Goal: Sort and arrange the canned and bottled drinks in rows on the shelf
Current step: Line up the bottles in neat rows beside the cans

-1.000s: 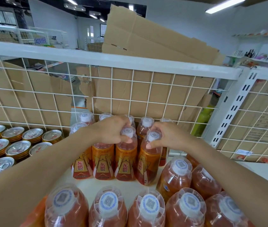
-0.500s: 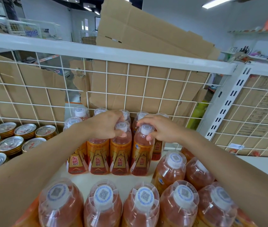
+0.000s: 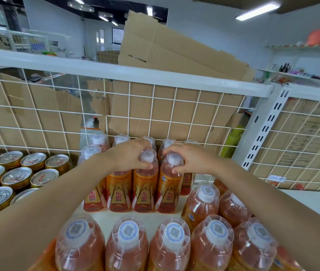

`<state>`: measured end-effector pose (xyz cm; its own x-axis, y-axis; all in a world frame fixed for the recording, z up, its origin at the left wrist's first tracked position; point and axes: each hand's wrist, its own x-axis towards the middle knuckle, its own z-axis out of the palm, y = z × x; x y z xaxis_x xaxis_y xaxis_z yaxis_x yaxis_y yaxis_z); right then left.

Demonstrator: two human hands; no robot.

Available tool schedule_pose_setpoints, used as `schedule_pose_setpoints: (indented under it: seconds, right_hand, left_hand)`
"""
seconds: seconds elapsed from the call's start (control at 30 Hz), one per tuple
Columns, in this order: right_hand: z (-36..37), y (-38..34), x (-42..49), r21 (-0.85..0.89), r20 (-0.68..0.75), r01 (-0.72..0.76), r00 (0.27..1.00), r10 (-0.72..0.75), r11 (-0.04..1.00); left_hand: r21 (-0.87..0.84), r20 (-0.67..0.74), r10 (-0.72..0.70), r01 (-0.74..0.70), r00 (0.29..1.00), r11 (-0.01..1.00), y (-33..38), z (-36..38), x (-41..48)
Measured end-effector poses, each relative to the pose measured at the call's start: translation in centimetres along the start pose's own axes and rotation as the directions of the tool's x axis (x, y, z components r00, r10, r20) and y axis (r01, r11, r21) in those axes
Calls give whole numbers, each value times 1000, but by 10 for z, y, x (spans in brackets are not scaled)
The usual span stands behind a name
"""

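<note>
Two orange-labelled bottles are standing side by side, one under each hand: the left bottle point(image 3: 145, 189) beneath the left hand point(image 3: 128, 156), and the right bottle point(image 3: 168, 191) beneath the right hand point(image 3: 193, 160). Both are sitting upright on the white shelf board point(image 3: 151, 219) and touching each other.

The risk, as I judge it, is coming from how high the hands are holding. Both are working at the caps, well above the bases, so a sideways nudge could be tipping a bottle rather than sliding it. The row is packed tightly enough that one toppling bottle would be knocking its neighbours. The loose bottles point(image 3: 201, 206) just under the right wrist are crowding in, and the forearm could be brushing them.

The left hand is curling over its bottle's cap and shoulder, with the thumb on the near side and the fingers wrapping the far side. Its palm is covering the next bottle along. The right hand is half closed, pinching its bottle's clear cap cover between the thumb on the near side and the fingers on the far side.

Beyond the fingertips, the back row of bottles point(image 3: 98, 140) is lining the wire mesh panel point(image 3: 155, 106), with cardboard point(image 3: 174, 53) behind it. Past the left forearm, gold cans point(image 3: 17, 178) are standing in rows. Nearer than both wrists, a front row of bottles point(image 3: 127, 239) is waiting.
</note>
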<state>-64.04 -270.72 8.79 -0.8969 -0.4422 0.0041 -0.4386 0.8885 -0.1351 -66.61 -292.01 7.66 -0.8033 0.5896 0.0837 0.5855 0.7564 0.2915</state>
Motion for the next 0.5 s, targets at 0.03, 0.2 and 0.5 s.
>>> schedule_pose_setpoints:
  seconds: [0.03,0.2,0.5]
  right_hand:
    - [-2,-1,-1,-35,8,-2,1000,3,999]
    - [-13,-6,-21,-131,-79,-73,995,63,989]
    - [-13,-12,-97,47,-260,-139,955,146,989]
  left_hand:
    - [10,2,13,-13,1000,1000,2,-2,-1]
    - [130,43,104,-109,994,985,11,-11,0]
    - [87,59,229,-234,972,968,39,-33,-8]
